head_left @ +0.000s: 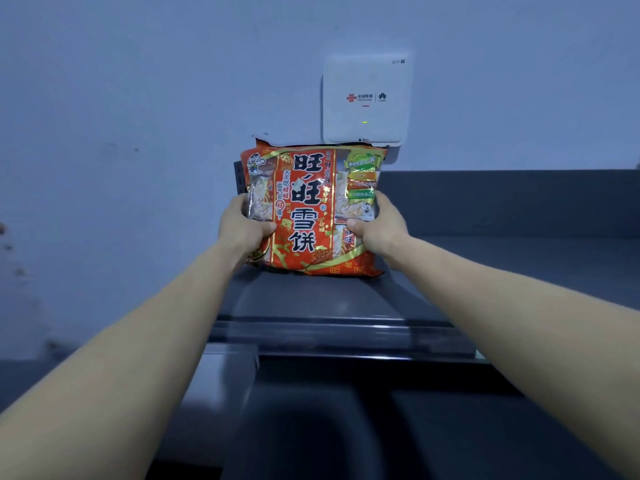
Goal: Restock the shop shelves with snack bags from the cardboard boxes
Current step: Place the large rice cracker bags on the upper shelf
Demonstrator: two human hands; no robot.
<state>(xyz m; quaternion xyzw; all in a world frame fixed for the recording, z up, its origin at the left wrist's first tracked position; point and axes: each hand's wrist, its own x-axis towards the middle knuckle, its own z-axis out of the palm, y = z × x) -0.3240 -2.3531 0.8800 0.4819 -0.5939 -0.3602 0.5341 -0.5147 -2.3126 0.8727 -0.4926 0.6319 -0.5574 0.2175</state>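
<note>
Clasped from both sides by two bare hands, left hand (244, 230) and right hand (379, 228), one red-and-orange plastic snack bag (308, 209) stands upright on the dark grey metal shelf (485, 265), below one white wall-mounted router box (367, 98).
</note>
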